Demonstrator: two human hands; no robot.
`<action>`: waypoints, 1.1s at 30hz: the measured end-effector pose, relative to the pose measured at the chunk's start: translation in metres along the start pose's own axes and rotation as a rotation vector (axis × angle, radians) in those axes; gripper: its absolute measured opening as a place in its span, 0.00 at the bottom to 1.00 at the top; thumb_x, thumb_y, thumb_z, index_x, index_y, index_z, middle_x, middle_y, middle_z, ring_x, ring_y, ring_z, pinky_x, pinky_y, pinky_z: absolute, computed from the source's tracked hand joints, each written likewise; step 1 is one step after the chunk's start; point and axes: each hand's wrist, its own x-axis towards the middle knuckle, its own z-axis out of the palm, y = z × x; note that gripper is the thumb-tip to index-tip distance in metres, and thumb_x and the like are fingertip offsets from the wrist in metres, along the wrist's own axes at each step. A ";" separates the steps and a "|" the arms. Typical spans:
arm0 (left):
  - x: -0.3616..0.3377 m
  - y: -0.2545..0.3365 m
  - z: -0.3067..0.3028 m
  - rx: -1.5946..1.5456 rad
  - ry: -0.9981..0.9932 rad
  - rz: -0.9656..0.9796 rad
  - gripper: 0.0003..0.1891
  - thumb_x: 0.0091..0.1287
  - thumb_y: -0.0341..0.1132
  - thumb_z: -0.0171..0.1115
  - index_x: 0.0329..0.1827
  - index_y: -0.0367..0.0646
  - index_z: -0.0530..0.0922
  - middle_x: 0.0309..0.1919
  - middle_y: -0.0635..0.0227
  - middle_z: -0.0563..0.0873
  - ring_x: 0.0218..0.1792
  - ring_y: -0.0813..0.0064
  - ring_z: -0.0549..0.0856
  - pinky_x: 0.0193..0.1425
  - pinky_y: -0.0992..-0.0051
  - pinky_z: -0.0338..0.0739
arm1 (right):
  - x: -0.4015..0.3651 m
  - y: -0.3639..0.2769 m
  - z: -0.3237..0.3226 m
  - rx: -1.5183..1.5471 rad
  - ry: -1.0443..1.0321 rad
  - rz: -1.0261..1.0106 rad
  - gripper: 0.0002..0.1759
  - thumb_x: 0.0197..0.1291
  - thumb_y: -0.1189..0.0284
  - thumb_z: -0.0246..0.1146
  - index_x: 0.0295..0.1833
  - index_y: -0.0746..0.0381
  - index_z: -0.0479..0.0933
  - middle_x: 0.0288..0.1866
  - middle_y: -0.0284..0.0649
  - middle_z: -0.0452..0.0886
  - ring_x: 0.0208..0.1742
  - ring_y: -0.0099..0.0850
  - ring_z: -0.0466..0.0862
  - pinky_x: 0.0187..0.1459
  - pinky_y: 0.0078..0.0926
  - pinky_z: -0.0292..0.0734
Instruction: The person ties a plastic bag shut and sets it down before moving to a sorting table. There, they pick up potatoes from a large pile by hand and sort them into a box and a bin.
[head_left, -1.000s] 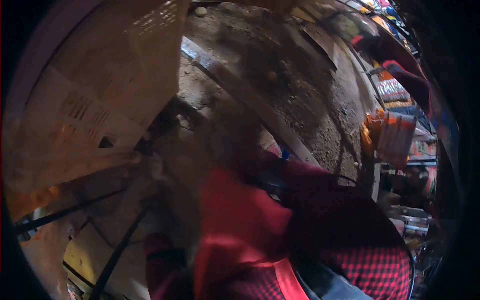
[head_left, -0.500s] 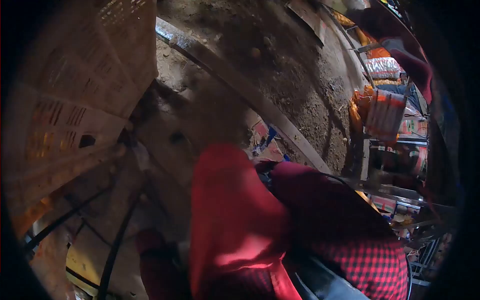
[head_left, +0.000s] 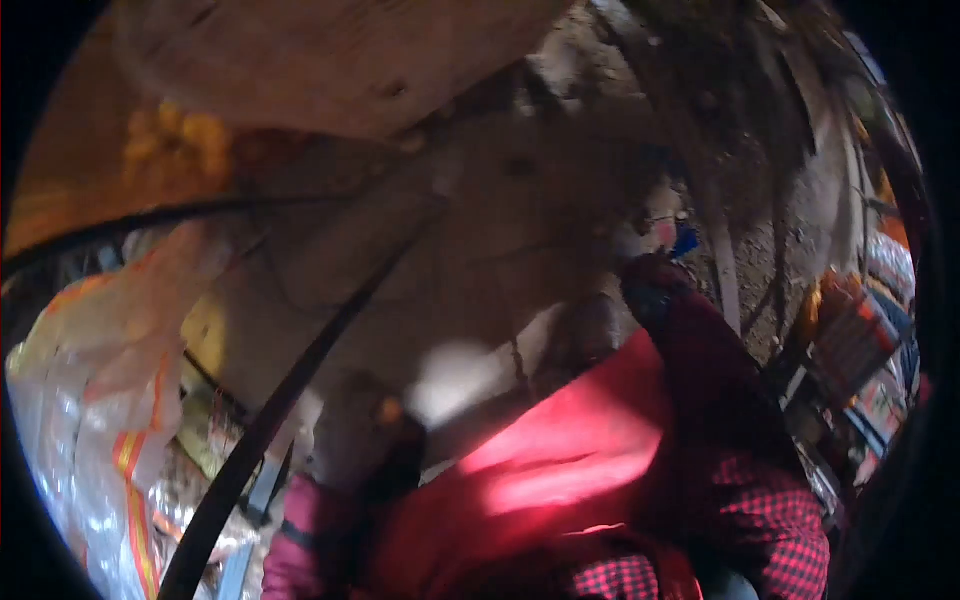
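Note:
My left hand (head_left: 355, 425) is low in the middle-left of the view, past a dark red sleeve. It is dim and smeared by motion, so its fingers do not show clearly. The right arm reaches forward in a dark red checked sleeve, and my right hand (head_left: 640, 255) sits at its far end in shadow, near a small blue scrap (head_left: 685, 240). I cannot tell what either hand holds. Between the arms a bright red cloth (head_left: 570, 430) covers my front, lit by a patch of sun. A black strap or cable (head_left: 300, 370) runs slantwise beside the left hand.
At the left hangs a clear plastic bag (head_left: 90, 420) with red and yellow stripes. A large brown panel (head_left: 330, 60) fills the top. To the right are bare soil (head_left: 770, 240) and stacked packets (head_left: 855, 340). A dark strip (head_left: 720, 240) edges the soil.
The view has swung left, bringing the plastic bag in. The slotted crate side has gone from the left. My right arm now reaches farther forward, and the red cloth is spread wider.

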 end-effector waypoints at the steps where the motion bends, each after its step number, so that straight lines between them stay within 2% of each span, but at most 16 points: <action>1: -0.027 0.008 -0.015 0.001 0.008 -0.016 0.18 0.65 0.39 0.69 0.54 0.39 0.84 0.56 0.48 0.84 0.57 0.45 0.82 0.62 0.53 0.79 | -0.005 -0.009 0.002 0.006 -0.012 -0.005 0.33 0.68 0.55 0.65 0.72 0.59 0.69 0.54 0.51 0.85 0.51 0.42 0.88 0.48 0.36 0.85; 4: -0.125 0.020 -0.024 0.026 0.013 0.034 0.14 0.66 0.39 0.67 0.50 0.41 0.83 0.53 0.49 0.84 0.53 0.46 0.83 0.58 0.51 0.78 | -0.032 -0.028 0.012 0.047 -0.045 -0.002 0.33 0.68 0.55 0.65 0.73 0.59 0.69 0.54 0.51 0.85 0.51 0.41 0.88 0.47 0.36 0.85; 8: -0.239 0.008 0.014 0.153 0.033 0.194 0.13 0.64 0.41 0.68 0.44 0.43 0.81 0.51 0.51 0.84 0.48 0.50 0.84 0.50 0.53 0.78 | -0.077 -0.048 0.019 0.162 -0.128 -0.011 0.34 0.68 0.55 0.65 0.73 0.59 0.68 0.53 0.51 0.85 0.51 0.41 0.88 0.47 0.36 0.85; 10: -0.249 0.014 0.012 0.168 0.093 0.164 0.12 0.63 0.42 0.68 0.42 0.44 0.81 0.49 0.51 0.84 0.46 0.51 0.84 0.47 0.53 0.78 | -0.101 -0.058 0.020 0.275 -0.186 -0.028 0.34 0.68 0.55 0.65 0.73 0.59 0.68 0.53 0.51 0.85 0.51 0.41 0.88 0.46 0.35 0.86; 12: -0.225 0.044 0.012 0.114 0.192 0.013 0.11 0.64 0.42 0.67 0.42 0.45 0.81 0.47 0.52 0.84 0.43 0.52 0.83 0.45 0.53 0.78 | -0.124 -0.071 0.018 0.459 -0.230 -0.047 0.34 0.68 0.55 0.65 0.73 0.59 0.68 0.53 0.51 0.85 0.50 0.41 0.88 0.46 0.35 0.86; 15: -0.214 0.049 0.014 0.062 0.153 0.017 0.11 0.65 0.41 0.66 0.43 0.45 0.81 0.47 0.53 0.84 0.41 0.51 0.83 0.44 0.52 0.78 | -0.150 -0.093 0.010 0.897 -0.334 -0.067 0.34 0.67 0.55 0.65 0.74 0.59 0.68 0.53 0.51 0.85 0.50 0.41 0.88 0.46 0.35 0.86; 17: -0.216 0.047 0.019 0.060 0.196 0.052 0.11 0.65 0.41 0.66 0.44 0.45 0.82 0.46 0.53 0.84 0.40 0.51 0.83 0.44 0.52 0.78 | -0.166 -0.108 0.002 1.176 -0.448 0.022 0.35 0.67 0.55 0.66 0.74 0.59 0.68 0.53 0.51 0.85 0.50 0.41 0.88 0.46 0.35 0.86; 18: -0.216 0.050 0.019 0.054 0.220 0.071 0.12 0.66 0.42 0.66 0.45 0.45 0.82 0.46 0.53 0.84 0.40 0.51 0.83 0.44 0.52 0.78 | -0.174 -0.118 -0.004 1.279 -0.504 0.086 0.37 0.68 0.51 0.64 0.76 0.58 0.65 0.54 0.52 0.85 0.50 0.44 0.88 0.44 0.36 0.87; 19: -0.215 0.053 0.017 0.037 0.150 0.047 0.12 0.66 0.41 0.66 0.45 0.45 0.82 0.46 0.53 0.84 0.40 0.51 0.83 0.45 0.52 0.79 | -0.183 -0.127 -0.009 1.379 -0.556 0.157 0.39 0.70 0.48 0.62 0.78 0.58 0.63 0.54 0.53 0.84 0.50 0.46 0.89 0.43 0.36 0.87; 21: -0.212 0.061 0.009 0.007 0.019 -0.002 0.12 0.65 0.40 0.67 0.47 0.45 0.83 0.47 0.53 0.85 0.41 0.51 0.84 0.46 0.53 0.79 | -0.199 -0.153 -0.014 1.401 -0.583 0.041 0.39 0.71 0.46 0.58 0.77 0.60 0.64 0.55 0.55 0.84 0.48 0.48 0.89 0.38 0.36 0.87; 24: -0.222 0.049 0.026 -0.065 0.147 0.121 0.14 0.63 0.39 0.68 0.49 0.45 0.83 0.50 0.54 0.85 0.46 0.50 0.85 0.47 0.53 0.80 | -0.234 -0.191 -0.027 1.791 -0.718 0.032 0.33 0.74 0.50 0.57 0.74 0.60 0.67 0.57 0.55 0.83 0.48 0.47 0.89 0.31 0.35 0.83; 25: -0.226 0.043 0.034 -0.073 0.158 0.133 0.14 0.62 0.39 0.69 0.49 0.45 0.83 0.51 0.54 0.85 0.48 0.50 0.85 0.48 0.54 0.80 | -0.245 -0.200 -0.028 1.723 -0.665 0.049 0.38 0.75 0.41 0.49 0.74 0.61 0.67 0.59 0.56 0.82 0.47 0.49 0.89 0.31 0.36 0.84; 28: -0.236 0.037 0.048 -0.075 0.168 0.162 0.17 0.60 0.40 0.71 0.51 0.44 0.83 0.53 0.54 0.85 0.52 0.51 0.84 0.50 0.55 0.80 | -0.272 -0.224 -0.039 1.940 -0.835 0.021 0.38 0.73 0.43 0.55 0.76 0.59 0.66 0.64 0.57 0.80 0.50 0.55 0.88 0.35 0.40 0.87; 31: -0.229 0.048 0.038 -0.056 0.180 0.174 0.21 0.59 0.44 0.71 0.53 0.46 0.84 0.54 0.55 0.85 0.55 0.52 0.83 0.56 0.56 0.78 | -0.309 -0.260 -0.061 2.003 -0.840 0.021 0.38 0.71 0.44 0.59 0.77 0.56 0.65 0.67 0.57 0.78 0.53 0.58 0.87 0.40 0.46 0.87; 32: -0.227 0.052 0.034 -0.082 0.066 0.110 0.22 0.60 0.47 0.71 0.54 0.48 0.84 0.55 0.57 0.85 0.56 0.52 0.82 0.56 0.56 0.78 | -0.321 -0.272 -0.071 1.994 -0.824 0.007 0.38 0.71 0.45 0.60 0.77 0.55 0.65 0.68 0.57 0.77 0.54 0.58 0.86 0.41 0.48 0.87; 33: -0.226 0.056 0.027 -0.112 0.063 0.128 0.21 0.60 0.46 0.71 0.54 0.47 0.84 0.55 0.57 0.85 0.55 0.51 0.82 0.57 0.56 0.78 | -0.334 -0.285 -0.082 1.988 -0.812 -0.008 0.38 0.70 0.45 0.61 0.77 0.54 0.65 0.68 0.57 0.77 0.55 0.58 0.86 0.42 0.50 0.87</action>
